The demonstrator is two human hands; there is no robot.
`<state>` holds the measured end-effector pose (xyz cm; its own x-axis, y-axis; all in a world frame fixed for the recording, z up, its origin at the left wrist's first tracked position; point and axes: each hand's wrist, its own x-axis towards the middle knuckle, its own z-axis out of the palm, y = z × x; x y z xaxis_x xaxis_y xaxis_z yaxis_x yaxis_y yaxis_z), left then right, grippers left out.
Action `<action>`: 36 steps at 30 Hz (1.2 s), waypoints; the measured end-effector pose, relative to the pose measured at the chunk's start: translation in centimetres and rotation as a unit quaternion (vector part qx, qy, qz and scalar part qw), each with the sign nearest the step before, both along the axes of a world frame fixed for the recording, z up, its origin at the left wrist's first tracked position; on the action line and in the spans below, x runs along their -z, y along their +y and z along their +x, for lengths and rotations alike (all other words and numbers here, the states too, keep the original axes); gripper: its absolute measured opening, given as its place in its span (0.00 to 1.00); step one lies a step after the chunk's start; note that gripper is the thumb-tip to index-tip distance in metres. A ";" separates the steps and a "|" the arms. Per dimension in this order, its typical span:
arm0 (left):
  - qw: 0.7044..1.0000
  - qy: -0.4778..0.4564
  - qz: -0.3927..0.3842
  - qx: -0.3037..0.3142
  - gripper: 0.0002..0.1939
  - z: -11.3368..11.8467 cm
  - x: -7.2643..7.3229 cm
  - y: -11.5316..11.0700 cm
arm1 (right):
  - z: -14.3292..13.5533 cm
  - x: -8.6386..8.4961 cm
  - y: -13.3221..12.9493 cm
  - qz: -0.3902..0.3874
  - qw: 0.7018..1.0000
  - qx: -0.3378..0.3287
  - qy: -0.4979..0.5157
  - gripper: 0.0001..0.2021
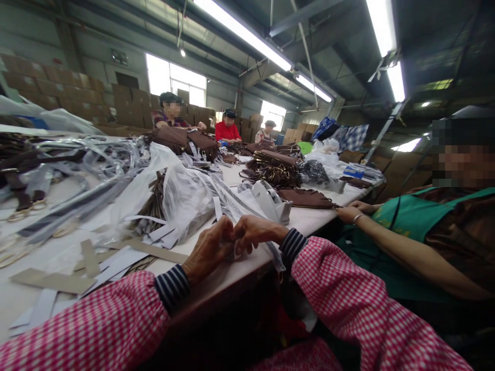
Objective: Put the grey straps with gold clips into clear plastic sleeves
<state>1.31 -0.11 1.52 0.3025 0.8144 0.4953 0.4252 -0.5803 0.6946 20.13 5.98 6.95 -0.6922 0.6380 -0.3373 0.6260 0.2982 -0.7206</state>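
Observation:
My left hand point(211, 249) and my right hand point(253, 234) meet over the table's front edge, fingers curled together. A small pale piece shows between them, too small to make out. Just behind them stands a white tape dispenser point(267, 202). To the left, a clear plastic bag point(185, 198) lies around a bundle of thin brown straps point(153, 203). Grey-beige strips point(58, 281) and white strips point(116, 265) are scattered on the white table point(204, 296) beside my left forearm.
At the right, a person in a green apron point(410, 221) holds the edge of a brown leather piece point(307, 198). Brown pieces with metal fittings point(274, 167) are heaped mid-table. Several people sit at the far side. Plastic-wrapped straps point(88, 175) cover the left.

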 end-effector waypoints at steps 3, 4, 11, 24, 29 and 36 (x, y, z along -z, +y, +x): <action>0.999 0.018 -0.037 0.028 0.10 -0.7 -0.7 0.4 | 0.1 0.0 0.0 0.008 1.000 -0.010 0.013 0.10; 0.998 0.043 -0.035 0.033 0.11 -1.0 -0.9 0.6 | 0.2 0.0 -0.2 0.011 1.000 -0.012 0.021 0.11; 0.974 0.220 0.004 0.059 0.12 -1.9 -0.5 1.0 | 0.2 -0.2 -0.2 0.014 1.000 -0.025 0.002 0.09; 0.988 0.136 -0.014 0.069 0.12 -1.3 0.5 0.1 | -2.4 -2.7 0.0 0.042 0.983 -0.101 -0.145 0.02; 0.985 0.162 -0.006 0.060 0.16 -1.1 0.6 0.0 | -2.3 -2.9 -0.9 0.170 0.964 -0.130 -0.159 0.06; 0.985 0.142 0.056 0.083 0.16 -1.2 2.2 0.5 | -0.3 0.6 -4.4 0.528 0.810 -0.197 -0.163 0.11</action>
